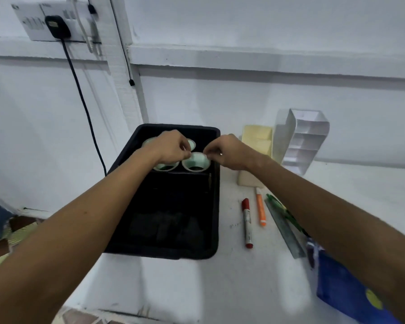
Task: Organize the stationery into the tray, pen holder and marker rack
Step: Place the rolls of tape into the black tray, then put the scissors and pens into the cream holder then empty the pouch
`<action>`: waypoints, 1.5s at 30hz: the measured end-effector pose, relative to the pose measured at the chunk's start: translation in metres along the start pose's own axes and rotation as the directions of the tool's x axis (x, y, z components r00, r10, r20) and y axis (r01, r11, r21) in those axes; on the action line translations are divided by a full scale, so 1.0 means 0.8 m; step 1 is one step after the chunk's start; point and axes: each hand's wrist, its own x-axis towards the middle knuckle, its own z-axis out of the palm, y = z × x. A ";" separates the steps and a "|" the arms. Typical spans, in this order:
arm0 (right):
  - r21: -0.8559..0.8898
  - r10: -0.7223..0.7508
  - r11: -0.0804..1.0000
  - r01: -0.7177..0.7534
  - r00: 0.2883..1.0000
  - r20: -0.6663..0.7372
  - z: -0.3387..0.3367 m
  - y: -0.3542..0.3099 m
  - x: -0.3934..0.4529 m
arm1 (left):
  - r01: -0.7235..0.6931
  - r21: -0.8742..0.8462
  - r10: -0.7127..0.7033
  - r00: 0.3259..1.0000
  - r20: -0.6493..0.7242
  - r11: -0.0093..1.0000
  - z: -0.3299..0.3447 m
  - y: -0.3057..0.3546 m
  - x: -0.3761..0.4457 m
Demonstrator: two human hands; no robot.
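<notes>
Hands are pinching opposite rim edges of a pale green round plastic cup: left hand, right hand. It is sitting among similar cups in the far end of the black rectangular plastic tray.

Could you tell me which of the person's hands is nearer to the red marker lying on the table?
Right. The right hand is above the tray's right edge, just beyond the red marker; the left hand is farther left over the tray.

White wall, socket plate with black cable.
</notes>
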 end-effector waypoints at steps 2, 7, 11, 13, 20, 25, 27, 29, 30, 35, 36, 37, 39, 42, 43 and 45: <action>0.002 -0.013 1.000 0.013 0.999 -0.031 -0.027 0.007 -0.037 | -0.060 -0.023 0.059 0.998 -0.023 0.998 0.002 0.039 -0.005; 0.036 0.146 0.989 -0.145 0.989 -0.018 -0.079 0.049 -0.141 | -0.189 -0.058 0.189 0.982 -0.014 0.980 0.026 0.140 -0.010; 0.052 0.288 0.957 -0.287 0.958 -0.004 -0.102 0.092 -0.221 | -0.255 -0.107 0.262 0.964 0.055 0.961 0.059 0.206 -0.014; 0.074 0.346 0.936 -0.345 0.938 0.002 -0.106 0.112 -0.253 | -0.274 -0.122 0.286 0.954 0.090 0.954 0.077 0.231 -0.018; 0.091 0.412 0.905 -0.415 0.910 0.051 -0.097 0.142 -0.303 | -0.267 -0.072 0.276 0.941 0.195 0.961 0.125 0.253 -0.019; 0.024 0.395 0.916 -0.401 0.911 0.120 -0.087 0.144 -0.304 | -0.255 -0.060 0.262 0.937 0.232 0.965 0.142 0.252 -0.017; -0.029 0.410 0.912 -0.410 0.899 0.153 -0.084 0.151 -0.311 | -0.280 -0.068 0.288 0.925 0.248 0.958 0.151 0.258 -0.019; -0.056 0.437 0.899 -0.434 0.883 0.172 -0.083 0.160 -0.326 | -0.322 -0.078 0.331 0.903 0.274 0.944 0.163 0.267 -0.024; -0.055 0.454 0.890 -0.452 0.874 0.175 -0.083 0.166 -0.338 | -0.352 -0.075 0.358 0.890 0.284 0.933 0.171 0.272 -0.028; 0.007 0.581 0.805 -0.593 0.792 0.184 -0.087 0.186 -0.420 | -0.475 -0.078 0.470 0.808 0.354 0.877 0.210 0.291 -0.035; 0.019 0.601 0.790 -0.613 0.780 0.175 -0.086 0.189 -0.435 | -0.489 -0.081 0.482 0.796 0.366 0.868 0.216 0.293 -0.035; 0.028 0.610 0.782 -0.623 0.774 0.171 -0.085 0.190 -0.447 | -0.504 -0.075 0.493 0.787 0.371 0.860 0.221 0.294 -0.035; 0.015 0.610 0.782 -0.623 0.770 0.187 -0.080 0.192 -0.465 | -0.525 -0.056 0.506 0.779 0.371 0.849 0.228 0.295 -0.034; -0.005 0.598 0.795 -0.606 0.783 0.174 -0.075 0.199 -0.478 | -0.528 -0.042 0.502 0.776 0.382 0.848 0.232 0.295 -0.031; -0.006 0.592 0.801 -0.599 0.790 0.161 -0.074 0.201 -0.478 | -0.516 -0.054 0.494 0.778 0.389 0.855 0.232 0.295 -0.029; -0.028 0.585 0.809 -0.587 0.800 0.131 -0.072 0.203 -0.481 | -0.485 -0.088 0.477 0.783 0.400 0.870 0.234 0.297 -0.029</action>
